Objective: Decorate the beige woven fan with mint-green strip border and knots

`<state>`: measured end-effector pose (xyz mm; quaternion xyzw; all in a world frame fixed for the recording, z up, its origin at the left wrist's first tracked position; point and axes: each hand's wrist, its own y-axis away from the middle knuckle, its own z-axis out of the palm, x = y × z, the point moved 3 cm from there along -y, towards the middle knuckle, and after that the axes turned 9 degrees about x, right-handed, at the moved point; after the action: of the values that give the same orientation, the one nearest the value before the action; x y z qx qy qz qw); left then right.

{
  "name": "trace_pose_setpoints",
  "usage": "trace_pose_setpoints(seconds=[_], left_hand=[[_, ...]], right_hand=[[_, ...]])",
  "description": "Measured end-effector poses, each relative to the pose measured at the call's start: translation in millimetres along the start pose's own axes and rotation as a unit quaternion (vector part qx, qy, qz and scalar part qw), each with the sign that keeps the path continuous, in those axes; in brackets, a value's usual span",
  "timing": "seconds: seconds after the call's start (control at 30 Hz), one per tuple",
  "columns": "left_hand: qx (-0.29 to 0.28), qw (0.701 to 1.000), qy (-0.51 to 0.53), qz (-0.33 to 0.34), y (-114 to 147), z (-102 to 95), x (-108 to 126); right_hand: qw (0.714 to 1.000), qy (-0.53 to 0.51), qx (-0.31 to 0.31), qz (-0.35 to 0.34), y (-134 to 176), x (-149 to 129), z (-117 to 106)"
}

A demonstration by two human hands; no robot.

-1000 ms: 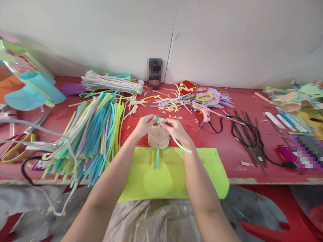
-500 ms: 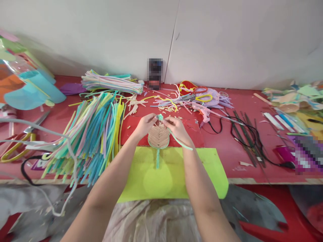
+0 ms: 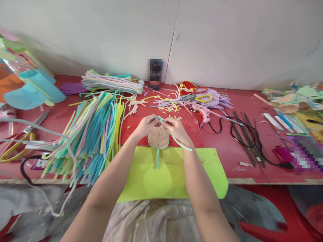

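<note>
A mint-green pipe cleaner [image 3: 180, 144] runs between my two hands, its twisted end held just above the tip of a leaf shape. My left hand [image 3: 146, 125] is closed in a pinch on the left of that end. From the other side, my right hand [image 3: 176, 128] pinches the same pipe cleaner, and the loose tail curves down past my wrist. Below the fingertips lies the leaf shape [image 3: 158, 137], beige ribs with a green edge and a green stem pointing toward me. It rests across a red sheet [image 3: 195, 134] and a lime-green sheet [image 3: 207, 171].
A large bundle of coloured pipe cleaners [image 3: 93, 131] lies left, with scissors [image 3: 25, 134] beyond it. Behind my hands are cut scraps [image 3: 168, 108] and yellow-handled scissors [image 3: 204, 98]. A pink glue gun [image 3: 205, 113] and its black cord [image 3: 242, 129] lie right.
The twisted end of the green pipe cleaner has turned and shifted slightly between my fingertips. My hands stay in nearly the same place; the leaf shape has not visibly moved.
</note>
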<state>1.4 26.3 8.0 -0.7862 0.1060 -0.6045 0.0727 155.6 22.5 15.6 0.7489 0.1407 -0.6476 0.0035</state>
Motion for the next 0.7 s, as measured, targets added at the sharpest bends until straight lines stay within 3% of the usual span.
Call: trace_pose_setpoints(seconds=[0.3,0.57,0.7], left_hand=[[0.042,0.998,0.028,0.026,3.4,-4.9,8.1],[0.055,0.998,0.031,0.02,4.5,-3.9,8.7],[0.069,0.996,0.054,0.026,1.4,-8.4,7.7]], right_hand=[[1.0,-0.013,0.0,0.002,-0.2,0.5,4.0],[0.999,0.016,-0.014,-0.045,0.5,-3.4,6.5],[0.999,-0.021,-0.03,-0.006,1.2,-1.7,8.6]])
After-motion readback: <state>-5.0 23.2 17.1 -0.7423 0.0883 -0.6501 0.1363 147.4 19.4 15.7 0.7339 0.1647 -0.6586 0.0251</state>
